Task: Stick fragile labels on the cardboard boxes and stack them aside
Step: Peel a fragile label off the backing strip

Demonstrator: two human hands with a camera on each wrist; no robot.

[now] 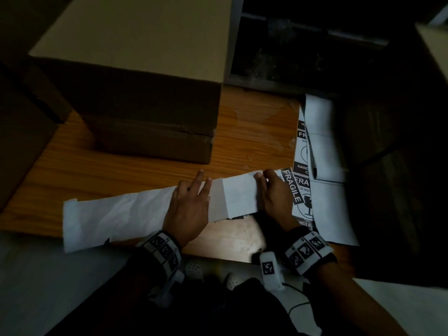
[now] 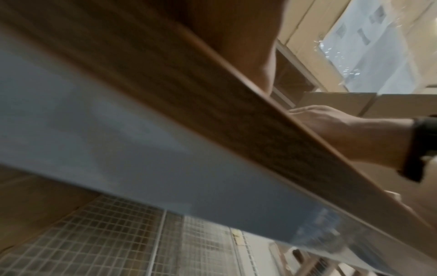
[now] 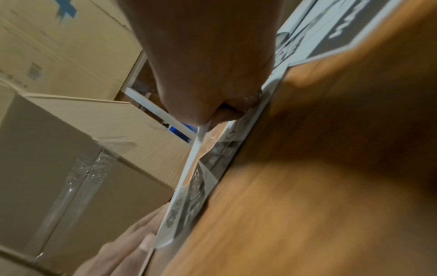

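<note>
A large cardboard box (image 1: pixel 135 76) stands on the wooden table (image 1: pixel 254 127) at the back left. A long white label strip (image 1: pixel 240 195) lies across the table's front, backing side up. My left hand (image 1: pixel 201 187) rests flat on it with straight fingers. My right hand (image 1: pixel 264 180) grips the strip's right part, fingers curled over its far edge. In the right wrist view the right hand (image 3: pixel 220 112) pinches the white sheet, and a black-and-white FRAGILE label (image 3: pixel 196 188) shows on the underside. Another FRAGILE label (image 1: pixel 294 187) lies just right of that hand.
More label sheets (image 1: pixel 322 141) trail away at the right of the table. Further cardboard boxes (image 3: pixel 59 56) stand behind the big one, and another box (image 1: pixel 434 49) is at the far right. The strip's left end (image 1: pixel 97 221) overhangs the table's front edge.
</note>
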